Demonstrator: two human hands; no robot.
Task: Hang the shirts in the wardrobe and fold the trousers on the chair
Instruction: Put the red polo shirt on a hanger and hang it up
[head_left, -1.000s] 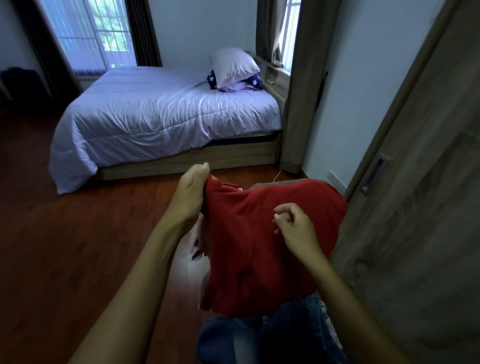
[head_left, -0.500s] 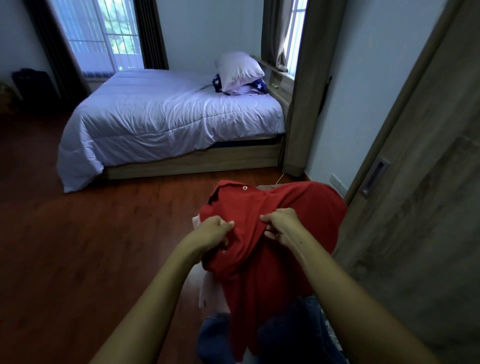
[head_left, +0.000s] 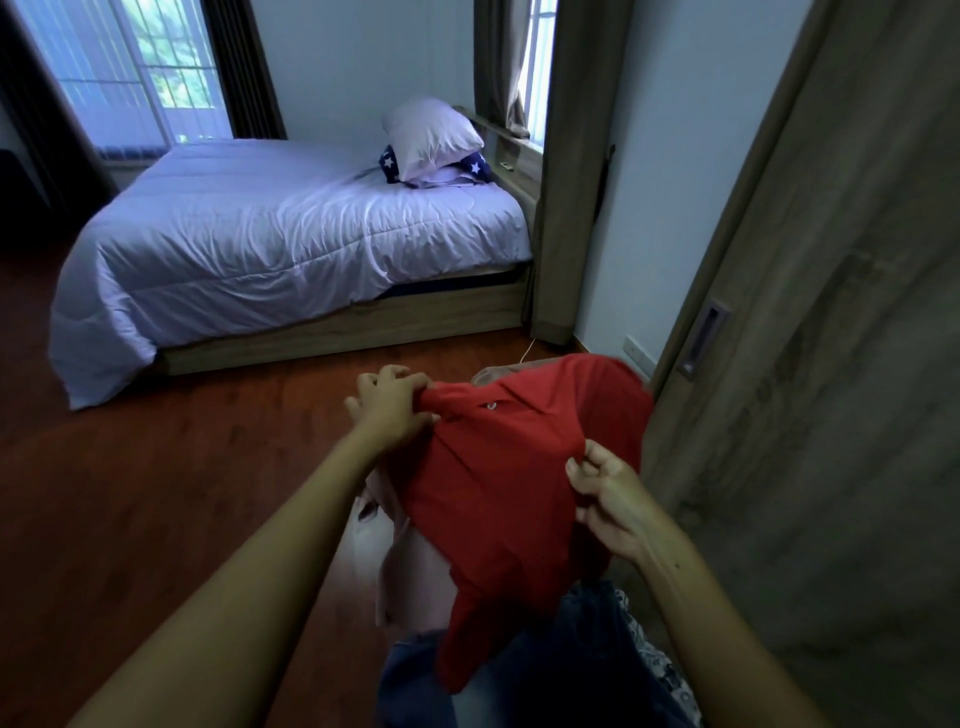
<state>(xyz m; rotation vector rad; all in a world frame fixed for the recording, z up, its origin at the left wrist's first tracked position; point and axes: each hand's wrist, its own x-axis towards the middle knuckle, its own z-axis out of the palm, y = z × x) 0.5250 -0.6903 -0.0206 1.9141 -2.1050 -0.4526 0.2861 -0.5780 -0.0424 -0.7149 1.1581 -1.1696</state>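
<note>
**Red shirt held over a pile of clothes beside a wooden door**

Head view: A bedroom with a reddish wooden floor (head_left: 156, 493) is seen. A bed (head_left: 291, 249) under a pale quilt stands at the far side, and a pale pillow (head_left: 431, 137) is propped on a star-printed cushion that is largely hidden beneath it. A curtained window (head_left: 130, 67) is cut off by the top edge. The right side is filled by a grey-brown wooden door (head_left: 831, 364) with a recessed handle (head_left: 704, 338); whether it belongs to the wardrobe cannot be told.

In the foreground a red shirt (head_left: 509, 478) is held up between both hands. Its upper left edge, near a small button, is pinched by the curled fingers of the left hand (head_left: 389, 405). A fold at its right side is gripped between thumb and fingers of the right hand (head_left: 608, 499). The shirt's lower end hangs down onto blue denim trousers (head_left: 545, 670), which are partly covered by it and cut off by the bottom edge. A pale pink garment (head_left: 410, 566) shows at the left beneath the shirt, its shape unclear. A strip of patterned fabric (head_left: 660, 660) is glimpsed at the right. What carries the pile is hidden.
</note>
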